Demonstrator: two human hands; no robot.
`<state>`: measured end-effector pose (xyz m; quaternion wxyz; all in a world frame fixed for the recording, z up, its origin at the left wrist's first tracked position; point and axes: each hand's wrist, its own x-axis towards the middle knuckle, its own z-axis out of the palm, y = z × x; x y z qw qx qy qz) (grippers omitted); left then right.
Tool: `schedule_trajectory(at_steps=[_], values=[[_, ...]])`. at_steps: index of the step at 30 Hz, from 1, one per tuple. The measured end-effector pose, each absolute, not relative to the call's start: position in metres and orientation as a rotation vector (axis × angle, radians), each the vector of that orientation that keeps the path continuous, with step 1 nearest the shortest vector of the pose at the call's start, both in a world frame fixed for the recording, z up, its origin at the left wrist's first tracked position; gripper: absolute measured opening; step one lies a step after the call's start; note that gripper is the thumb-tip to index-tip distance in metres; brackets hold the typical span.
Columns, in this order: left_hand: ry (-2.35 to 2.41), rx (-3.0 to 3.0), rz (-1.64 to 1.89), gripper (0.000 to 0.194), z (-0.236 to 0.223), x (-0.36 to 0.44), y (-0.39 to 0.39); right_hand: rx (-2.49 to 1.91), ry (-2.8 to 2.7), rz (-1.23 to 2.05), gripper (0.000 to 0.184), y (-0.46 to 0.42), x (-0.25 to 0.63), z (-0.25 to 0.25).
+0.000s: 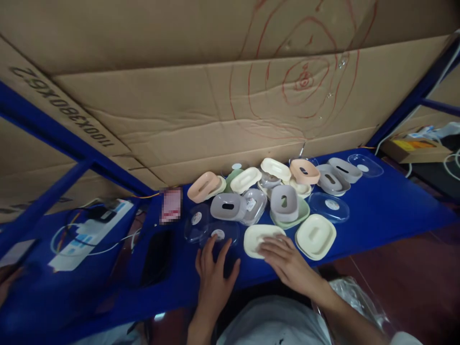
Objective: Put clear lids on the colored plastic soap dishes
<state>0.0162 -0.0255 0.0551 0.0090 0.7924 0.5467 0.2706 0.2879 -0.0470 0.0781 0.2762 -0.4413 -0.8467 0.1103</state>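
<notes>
Two cream oval dishes lie near the table's front edge: a left one [252, 239] and a right one [324, 229]. My right hand [283, 258] lies over the right side of the left dish with its fingers stretched out, slightly blurred. Its thumb is hidden. Spread fingers show on my left hand [215, 273], which holds nothing. Its fingertips are at a clear plastic lid [230, 232] with a round white sticker; I cannot tell whether they touch. Behind are a grey slotted box part [221, 211] and another grey one [282, 211] on a green dish [304, 213].
More peach parts [201, 187], cream parts [275, 167] and clear lids [328, 207] crowd the blue table [391, 206]. A cardboard wall [172, 105] rises behind. At left lie a dark phone-like object [157, 256], cables and a power strip [89, 235].
</notes>
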Motion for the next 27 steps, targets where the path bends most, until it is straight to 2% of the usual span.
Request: schedule_trajectory(at_steps=[7, 10, 13, 16, 21, 24, 27], values=[[1.587, 2.479, 0.781, 0.055, 0.074, 0.01, -0.028, -1.167, -2.342, 0.331, 0.041, -0.052, 0.3, 0.085], [1.38, 2.516, 0.793, 0.058, 0.084, 0.011, -0.034, -1.053, -2.405, 0.365, 0.04, -0.055, 0.291, 0.087], [1.21, 2.603, 0.647, 0.056, 0.088, 0.015, -0.04, -0.985, -2.374, 0.332, 0.038, -0.053, 0.288, 0.092], [1.196, 2.617, 0.582, 0.05, 0.085, 0.019, -0.045, -1.09, -2.241, 0.173, 0.039, -0.043, 0.296, 0.098], [1.255, 2.493, 0.662, 0.044, 0.078, 0.022, -0.047, -1.615, -2.025, -0.258, 0.042, -0.014, 0.316, 0.098], [1.14, 2.413, 0.691, 0.048, 0.076, 0.025, -0.044, -1.693, -2.004, -0.257, 0.04, -0.003, 0.328, 0.099], [1.093, 2.337, 0.715, 0.063, 0.073, 0.026, -0.043, -1.523, -2.075, -0.107, 0.04, -0.014, 0.336, 0.11]])
